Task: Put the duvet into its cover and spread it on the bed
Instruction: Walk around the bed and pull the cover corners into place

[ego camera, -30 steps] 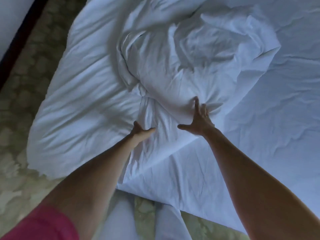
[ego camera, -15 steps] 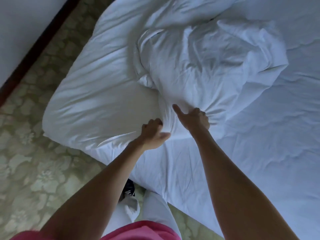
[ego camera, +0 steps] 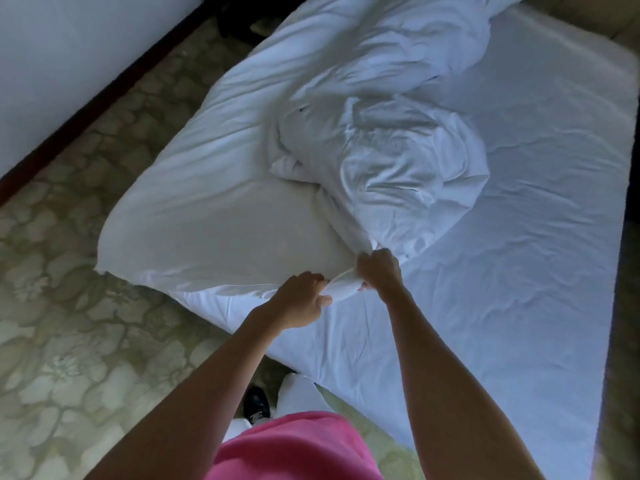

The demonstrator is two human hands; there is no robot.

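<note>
Both fists now sit closer together, my left hand (ego camera: pixel 300 299) and right hand (ego camera: pixel 379 270) clenching bunched duvet (ego camera: pixel 221 216) edge.

Bedroom, bed (ego camera: pixel 519 237) with white sheet, floral carpet (ego camera: pixel 69 341), white wall (ego camera: pixel 52 57)

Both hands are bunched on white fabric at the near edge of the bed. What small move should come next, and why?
Probably draw the two hands apart along the edge. The left hand and right hand grip the same gathered bit of the duvet close together, while a crumpled mound sits behind on the bed. Spreading the grip should open that bunched edge.
</note>
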